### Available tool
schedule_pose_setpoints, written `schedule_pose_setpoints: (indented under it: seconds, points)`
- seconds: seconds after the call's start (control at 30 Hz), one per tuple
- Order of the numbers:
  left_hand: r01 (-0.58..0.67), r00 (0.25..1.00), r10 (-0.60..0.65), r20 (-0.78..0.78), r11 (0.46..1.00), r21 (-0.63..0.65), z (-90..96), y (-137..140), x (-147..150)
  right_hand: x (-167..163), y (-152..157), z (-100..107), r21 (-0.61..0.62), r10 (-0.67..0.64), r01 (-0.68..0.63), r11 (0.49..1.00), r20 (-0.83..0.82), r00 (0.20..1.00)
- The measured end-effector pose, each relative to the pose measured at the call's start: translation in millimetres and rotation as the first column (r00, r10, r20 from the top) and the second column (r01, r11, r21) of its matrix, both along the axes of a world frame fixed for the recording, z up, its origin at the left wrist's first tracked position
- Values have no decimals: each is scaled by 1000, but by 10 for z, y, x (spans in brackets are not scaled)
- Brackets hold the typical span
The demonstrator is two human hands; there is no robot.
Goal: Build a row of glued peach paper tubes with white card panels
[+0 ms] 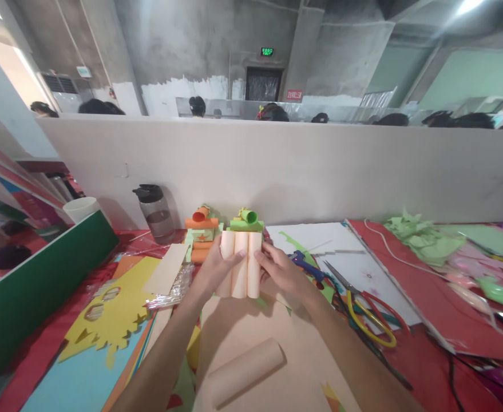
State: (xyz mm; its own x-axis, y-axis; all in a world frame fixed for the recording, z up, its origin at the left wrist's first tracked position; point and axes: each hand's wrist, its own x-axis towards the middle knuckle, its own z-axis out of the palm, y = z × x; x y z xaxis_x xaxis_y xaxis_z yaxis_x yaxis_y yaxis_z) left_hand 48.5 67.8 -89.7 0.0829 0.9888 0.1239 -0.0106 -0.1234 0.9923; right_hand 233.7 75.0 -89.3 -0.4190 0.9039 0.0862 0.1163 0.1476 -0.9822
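Left hand (216, 268), right hand (283, 269) hold three tubes (240, 280); one loose tube (246, 372).

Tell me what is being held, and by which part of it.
A row of three pale paper tubes: the left hand holds its left side, thumb across the front; the right hand holds its right edge.

The light is soft, with white glare from a lamp (468, 6) at upper right. Below the hands (220, 266) (284, 269), a shadow lies on the paper (296, 355). Toward the edges, things look stretched
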Motion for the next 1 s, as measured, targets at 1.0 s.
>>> schedule_pose_setpoints:
  seconds: [1.0]
  points:
    - [179, 984, -178, -26, 983, 41, 50, -67, 23, -16, -117, 189, 183, 11, -17, 983, 32, 999]
